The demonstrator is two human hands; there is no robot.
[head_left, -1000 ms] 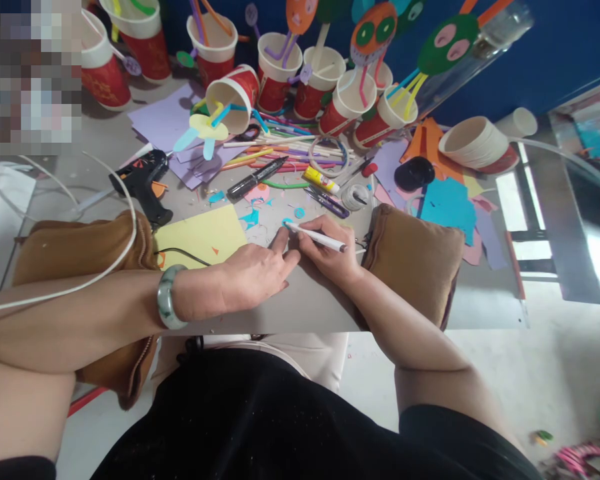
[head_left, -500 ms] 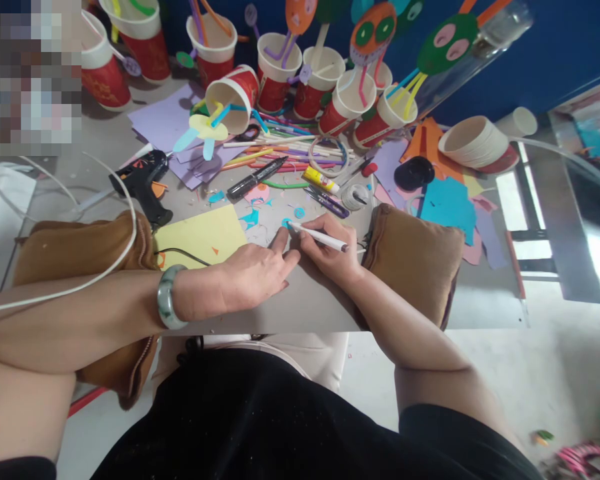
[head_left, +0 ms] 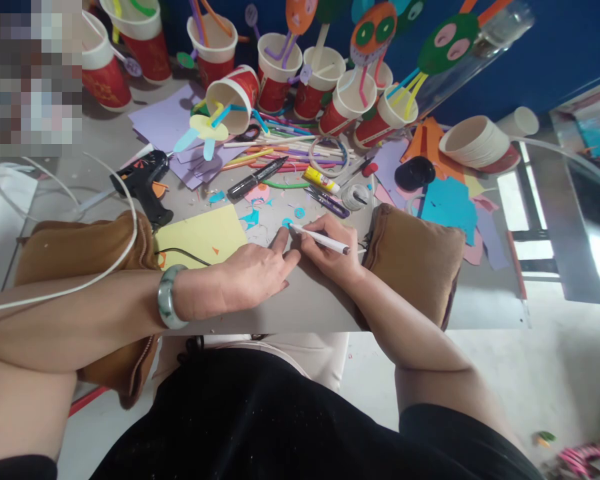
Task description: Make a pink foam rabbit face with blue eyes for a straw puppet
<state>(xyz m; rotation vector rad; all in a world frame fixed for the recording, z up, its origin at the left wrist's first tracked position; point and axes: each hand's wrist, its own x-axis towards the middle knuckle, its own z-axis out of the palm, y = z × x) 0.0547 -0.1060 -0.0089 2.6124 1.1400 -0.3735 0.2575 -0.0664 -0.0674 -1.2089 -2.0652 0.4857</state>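
Note:
A white pen [head_left: 325,240] is held in my right hand [head_left: 336,252], its tip at a small blue paper circle [head_left: 287,223] on the table. My left hand [head_left: 253,275], with a jade-like bangle at the wrist, lies over the tabletop, fingers apart, and its index fingertip presses at the circle's lower edge. Just beyond lies a second blue paper circle [head_left: 299,213] with marks on it. Left of these rest a blue paper scrap [head_left: 251,219] and a yellow sheet [head_left: 195,233]. Purple-handled scissors [head_left: 330,202] lie past my right hand.
Red paper cups [head_left: 275,83] holding paper figures stand along the back. A black glue gun [head_left: 147,187] is at left, its white cord crossing my left forearm. Brown cushions [head_left: 415,263] flank my arms. A black marker [head_left: 257,178], a glue stick [head_left: 321,179] and coloured sticks lie ahead.
The pen has tilted or shifted very slightly at the blue circle. My left hand stays in the same place, and nothing else has visibly moved.

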